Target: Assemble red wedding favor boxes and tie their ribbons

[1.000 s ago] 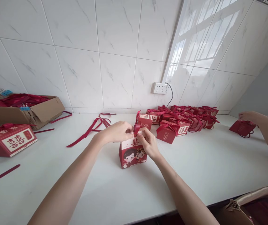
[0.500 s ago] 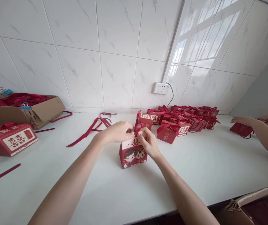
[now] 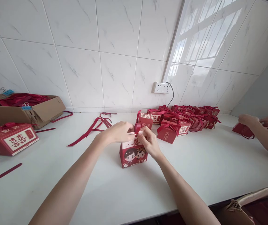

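A small red gift box (image 3: 133,154) with a cartoon couple printed on its front stands upright on the white counter (image 3: 115,187) in front of me. My left hand (image 3: 116,132) and my right hand (image 3: 149,142) meet over its top. Both pinch a dark red ribbon (image 3: 137,127) that rises from the box's top edge. The fingers of both hands are curled closed around the ribbon.
Several finished red boxes with bows (image 3: 183,120) stand in rows by the wall under a socket (image 3: 160,87). Loose ribbons (image 3: 94,126) lie mid-counter. A cardboard box of ribbons (image 3: 23,107) and a larger red box (image 3: 13,139) sit left. Another person's hands (image 3: 253,122) handle red boxes at right.
My hands stay on the ribbon and shift only slightly at the box's top. The other person's hands at right have moved about over their red box.
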{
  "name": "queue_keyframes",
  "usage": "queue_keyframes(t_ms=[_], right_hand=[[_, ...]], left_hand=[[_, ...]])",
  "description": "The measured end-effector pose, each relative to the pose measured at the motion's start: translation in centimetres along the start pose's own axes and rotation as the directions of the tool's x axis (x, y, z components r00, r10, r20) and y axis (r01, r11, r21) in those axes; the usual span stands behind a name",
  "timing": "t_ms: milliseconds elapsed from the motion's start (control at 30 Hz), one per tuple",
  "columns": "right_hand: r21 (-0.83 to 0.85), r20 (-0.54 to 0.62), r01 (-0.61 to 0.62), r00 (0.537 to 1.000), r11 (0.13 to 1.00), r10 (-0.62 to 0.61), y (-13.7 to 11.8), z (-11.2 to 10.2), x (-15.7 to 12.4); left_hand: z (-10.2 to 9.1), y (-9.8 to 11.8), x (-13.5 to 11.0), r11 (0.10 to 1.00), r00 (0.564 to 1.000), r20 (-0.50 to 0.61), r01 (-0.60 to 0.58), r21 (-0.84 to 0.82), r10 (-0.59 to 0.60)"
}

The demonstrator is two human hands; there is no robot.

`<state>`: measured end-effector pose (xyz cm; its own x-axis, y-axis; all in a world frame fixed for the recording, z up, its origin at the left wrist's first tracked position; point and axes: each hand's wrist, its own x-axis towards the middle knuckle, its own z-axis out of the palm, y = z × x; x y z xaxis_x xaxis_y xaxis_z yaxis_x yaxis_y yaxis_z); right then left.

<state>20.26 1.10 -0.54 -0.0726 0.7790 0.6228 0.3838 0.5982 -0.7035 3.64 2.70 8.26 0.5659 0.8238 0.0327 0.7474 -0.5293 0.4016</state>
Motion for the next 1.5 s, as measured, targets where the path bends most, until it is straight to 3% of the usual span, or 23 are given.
queue_keyframes(t_ms=[567, 933, 1133, 1500], right_hand=[[0.045, -0.016, 0.058, 0.998, 0.997, -0.057, 0.6, 0.1, 0.0], [0.055, -0.006, -0.035, 0.999, 0.998, 0.035, 0.3, 0.1, -0.2], [0.187, 0.03, -0.061, 0.998, 0.98, 0.057, 0.5, 0.2, -0.2], [0.129, 0.009, -0.059, 0.998, 0.99, 0.058, 0.3, 0.1, -0.2]], left_hand=[[0.1, -0.6, 0.3, 0.996, 0.997, 0.032, -0.069, -0.053, 0.07], [0.2, -0.7, 0.5, 0.989, 0.993, 0.015, -0.119, -0.083, 0.12], [0.4, -1.0, 0.5, 0.994, 0.997, 0.007, -0.081, -0.069, 0.082], [0.9, -0.1, 0.3, 0.996, 0.997, -0.029, -0.079, -0.043, 0.078]])
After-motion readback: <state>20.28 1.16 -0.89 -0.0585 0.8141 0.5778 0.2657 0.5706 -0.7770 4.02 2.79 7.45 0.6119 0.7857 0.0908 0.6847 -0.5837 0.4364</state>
